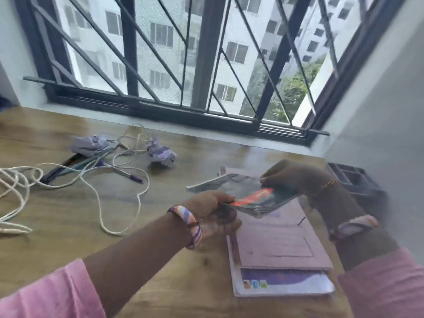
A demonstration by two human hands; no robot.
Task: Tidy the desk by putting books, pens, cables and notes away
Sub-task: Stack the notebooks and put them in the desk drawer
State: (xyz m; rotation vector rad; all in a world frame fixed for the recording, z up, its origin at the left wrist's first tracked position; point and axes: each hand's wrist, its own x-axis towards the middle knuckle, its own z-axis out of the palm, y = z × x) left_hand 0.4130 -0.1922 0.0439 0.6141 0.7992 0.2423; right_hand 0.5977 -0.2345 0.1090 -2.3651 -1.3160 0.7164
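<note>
Above flat pink books [275, 244], glossy thin book [247, 191] between both hands.

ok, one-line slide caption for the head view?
Both hands hold a dark book above stacked books; cables, pens and crumpled notes remain.

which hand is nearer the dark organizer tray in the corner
Right. The right hand grips the far edge of the dark book just left of the organizer tray; the left hand holds the book's near edge, farther left.
</note>
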